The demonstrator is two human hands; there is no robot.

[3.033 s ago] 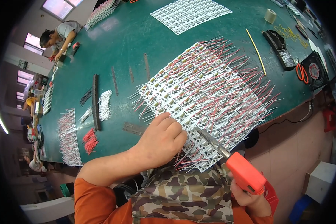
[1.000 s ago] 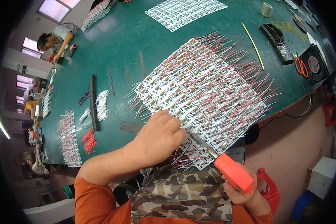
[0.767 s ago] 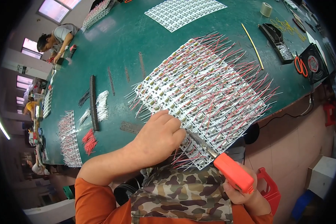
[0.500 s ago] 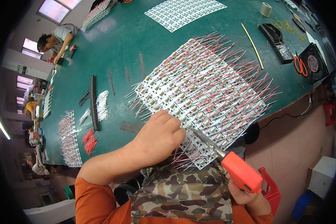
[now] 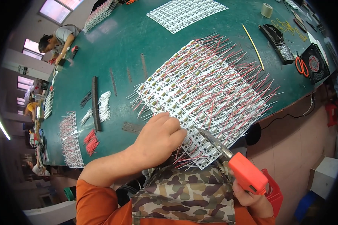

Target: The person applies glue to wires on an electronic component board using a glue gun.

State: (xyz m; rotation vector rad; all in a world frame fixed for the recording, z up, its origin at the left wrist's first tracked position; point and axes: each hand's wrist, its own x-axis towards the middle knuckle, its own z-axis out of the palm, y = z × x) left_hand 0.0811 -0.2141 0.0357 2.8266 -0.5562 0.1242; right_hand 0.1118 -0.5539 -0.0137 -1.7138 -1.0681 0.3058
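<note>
A large panel of white circuit boards (image 5: 199, 75), bristling with red and white wires, lies on the green table before me. My left hand (image 5: 162, 135) rests over the near-left part of this panel. Its fingers are closed in a pinch, and whatever they hold is hidden beneath them. In my right hand (image 5: 246, 193), at the panel's near-right corner, is a soldering gun (image 5: 248, 172) with an orange-red body. Its metal barrel points up and left, with the tip just above the boards, a little right of my left fingers.
Left of the panel lie bundles of red wires (image 5: 91, 142), white wires (image 5: 104, 107) and a dark bar (image 5: 95, 103). A second wired panel (image 5: 71, 140) is farther left, a bare one (image 5: 184, 13) at the back. Orange-handled scissors (image 5: 301, 66) lie right. Another person (image 5: 62, 39) works far left.
The soldering gun and my right hand have shifted slightly to the right, drawing the tip away from my left fingers. My left hand stays almost in place, still closed.
</note>
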